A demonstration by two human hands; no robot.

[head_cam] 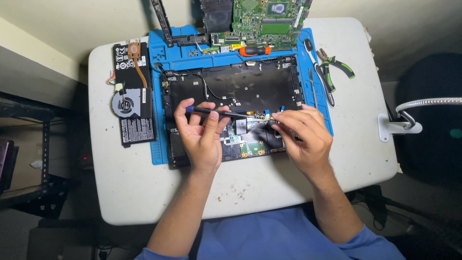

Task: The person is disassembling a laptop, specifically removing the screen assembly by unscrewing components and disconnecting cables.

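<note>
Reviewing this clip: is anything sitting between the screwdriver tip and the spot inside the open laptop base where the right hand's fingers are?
Nothing visible does. The left hand holds the thin screwdriver nearly level over the laptop base, its tip reaching the right hand fingertips. Only open chassis lies under the shaft; the contact point itself is hidden by the fingers.

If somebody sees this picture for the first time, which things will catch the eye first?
At the centre, the left hand holds a thin screwdriver across an opened laptop base on a blue repair mat, and the right hand meets its tip. A green motherboard lies at the top, a cooling fan at left.
</note>
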